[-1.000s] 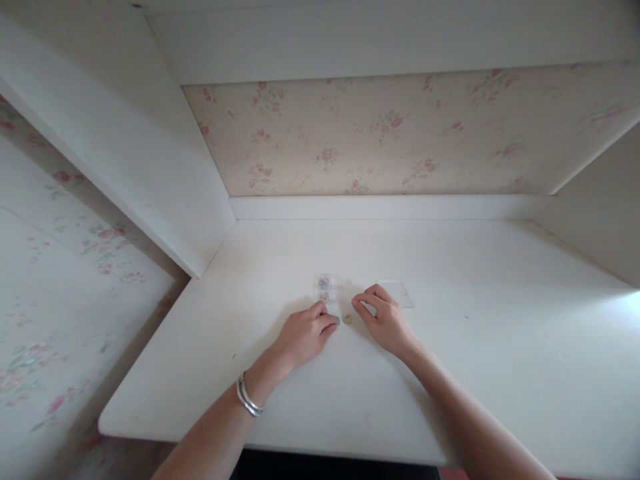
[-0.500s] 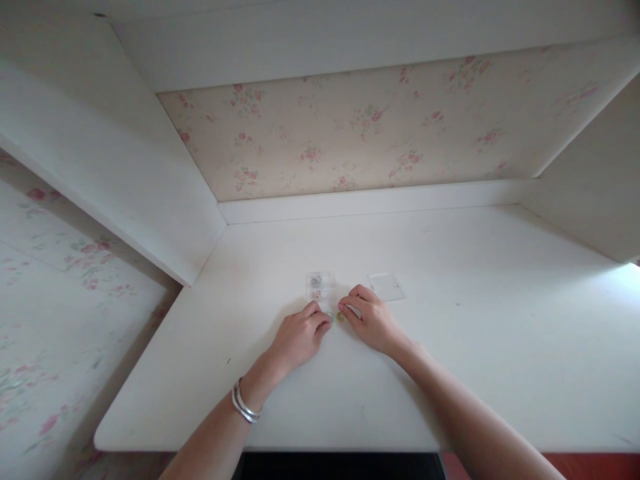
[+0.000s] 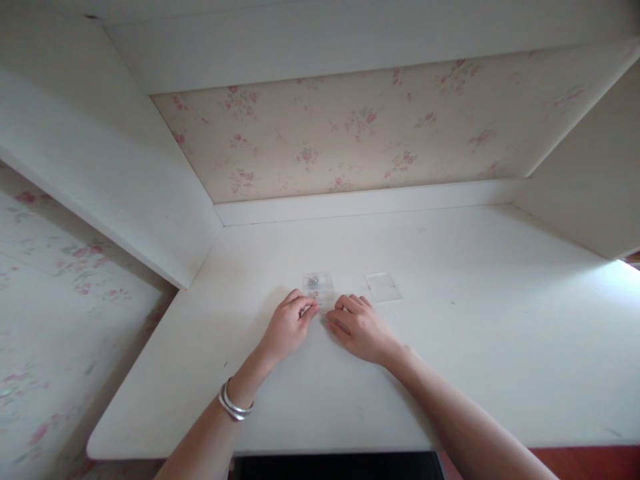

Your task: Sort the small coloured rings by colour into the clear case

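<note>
White laminate fills most of what I see through the head camera: a desk top (image 3: 450, 320) set into an alcove, with side panels rising on either side and floral wallpaper (image 3: 350, 133) across the back.

I have both hands down on the desk near its middle, close together. My left hand (image 3: 287, 327) lies knuckles up with the fingers curled inward, the fingertips (image 3: 310, 308) pinched together at the near edge of a small clear plastic box (image 3: 318, 285). Whether they actually grip anything I cannot tell; whatever sits between them is too small to make out. Two silver bangles (image 3: 234, 404) circle that wrist.

My right hand (image 3: 360, 327) rests just beside the left, fingers loosely bent and pointing toward it, their tips almost meeting the left fingertips. I cannot tell if it holds anything either; its fingers cover the spot beneath them.

That clear box sits just beyond both sets of fingertips, flat on the desk, with some small dark and reddish bits showing inside. A flat transparent square, seemingly a lid (image 3: 383, 287), lies on the desk to the right of the box, apart from it and just beyond my right hand.
</note>
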`<state>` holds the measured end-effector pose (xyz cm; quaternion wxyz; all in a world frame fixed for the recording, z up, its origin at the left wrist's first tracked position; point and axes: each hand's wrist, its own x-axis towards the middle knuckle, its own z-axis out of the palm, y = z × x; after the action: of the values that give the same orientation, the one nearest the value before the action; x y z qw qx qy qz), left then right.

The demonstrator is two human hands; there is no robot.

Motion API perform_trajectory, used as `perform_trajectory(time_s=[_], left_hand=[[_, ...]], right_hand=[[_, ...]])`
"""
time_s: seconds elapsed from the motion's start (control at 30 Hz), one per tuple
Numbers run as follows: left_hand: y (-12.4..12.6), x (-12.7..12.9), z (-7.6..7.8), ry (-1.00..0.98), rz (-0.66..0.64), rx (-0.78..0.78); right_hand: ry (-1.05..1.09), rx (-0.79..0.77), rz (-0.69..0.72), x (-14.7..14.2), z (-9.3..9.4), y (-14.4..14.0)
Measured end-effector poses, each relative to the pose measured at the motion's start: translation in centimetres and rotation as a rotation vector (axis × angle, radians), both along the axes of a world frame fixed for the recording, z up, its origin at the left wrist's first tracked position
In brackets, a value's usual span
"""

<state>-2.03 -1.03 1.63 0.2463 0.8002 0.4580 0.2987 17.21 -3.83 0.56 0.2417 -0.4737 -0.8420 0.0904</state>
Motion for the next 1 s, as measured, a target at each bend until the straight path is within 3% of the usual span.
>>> perform_trajectory(time_s=[0.23,0.47,0.67,1.0], left_hand=[[2.2,1.3,1.1,0.091,0.010,0.089],[3.6,2.9,1.1,0.223,0.051,0.088],[2.2,1.1,0.7,0.108,0.091,0.108],[-0.6,-0.7,0.5,0.014,0.052,-0.011]], right_hand=[[-0.104,0.032,0.037,-0.9,-0.1,-0.4],[-0.108,0.055,0.040,-0.8,-0.2,-0.4],[-0.119,0.040,0.023,-0.4,0.2,-0.4],[-0.151,0.041,0.032,-1.2,-0.5,-0.4]])
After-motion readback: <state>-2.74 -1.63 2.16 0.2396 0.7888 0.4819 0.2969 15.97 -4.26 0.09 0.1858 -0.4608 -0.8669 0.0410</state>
